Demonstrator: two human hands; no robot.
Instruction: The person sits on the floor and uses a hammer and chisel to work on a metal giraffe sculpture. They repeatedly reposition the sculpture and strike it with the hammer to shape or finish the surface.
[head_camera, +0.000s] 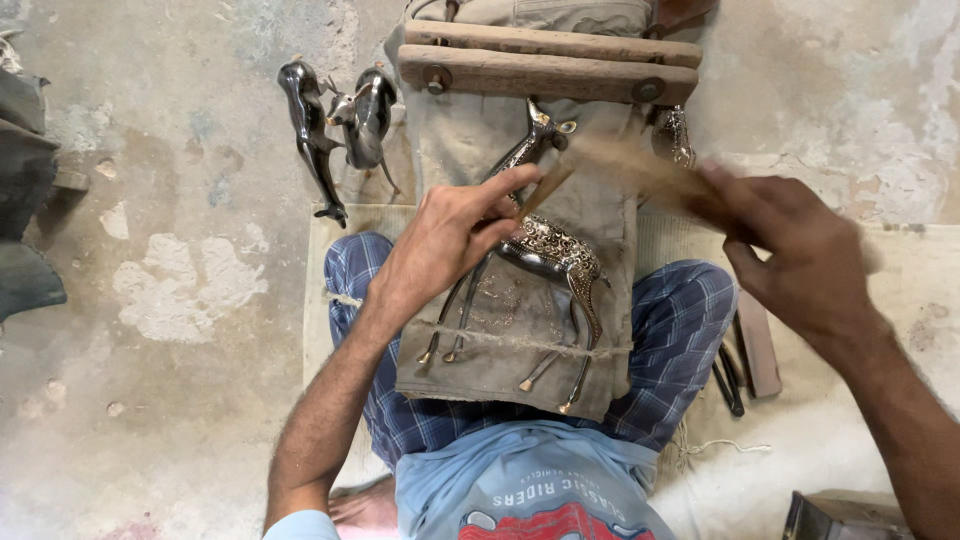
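Floor (180, 330) bare beside deer figurine (550, 250)

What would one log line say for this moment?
left hand: holds chisel on metal deer | right hand: swings blurred mallet | deer lies on cloth-covered block

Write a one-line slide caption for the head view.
Left hand steadies an engraved metal deer figurine on a cloth-covered lap board while the blurred right hand swings a wooden stick.

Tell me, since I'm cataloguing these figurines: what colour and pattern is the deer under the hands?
Dark metal deer with brass-coloured engraved scrollwork on its body; head view.
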